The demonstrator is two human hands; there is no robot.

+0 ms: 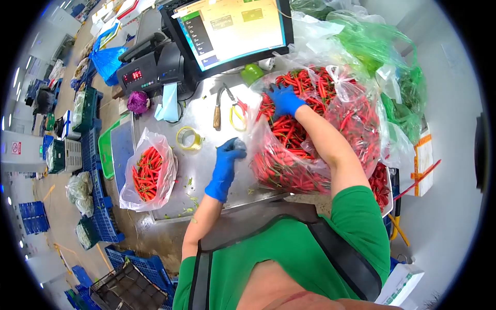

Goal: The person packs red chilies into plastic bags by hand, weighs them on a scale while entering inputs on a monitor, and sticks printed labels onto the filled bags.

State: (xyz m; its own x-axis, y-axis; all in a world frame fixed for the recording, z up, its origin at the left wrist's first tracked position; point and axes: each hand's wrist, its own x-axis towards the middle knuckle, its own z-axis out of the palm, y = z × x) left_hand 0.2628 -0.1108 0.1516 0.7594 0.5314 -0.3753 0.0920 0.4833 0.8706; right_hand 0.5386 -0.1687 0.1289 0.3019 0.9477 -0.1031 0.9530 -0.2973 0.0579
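My right hand (284,101), in a blue glove, lies with spread fingers on the red chilies (294,129) at the mouth of a big clear plastic bag (356,121). Beside that bag, over the steel tabletop (206,178), my blue-gloved left hand (227,160) has its fingers curled in. Something small, greyish and see-through shows at its fingertips; I cannot tell what it is. Further left stands a smaller open plastic bag (170,168) with red chilies (148,173) inside.
A roll of tape (188,138), a wooden-handled tool (217,116) and yellow-handled scissors (238,116) lie on the table. Behind are a monitor (232,31), a scale with red digits (139,75), a purple cabbage (138,102) and a green pepper (251,74). Green bags (382,46) are piled back right.
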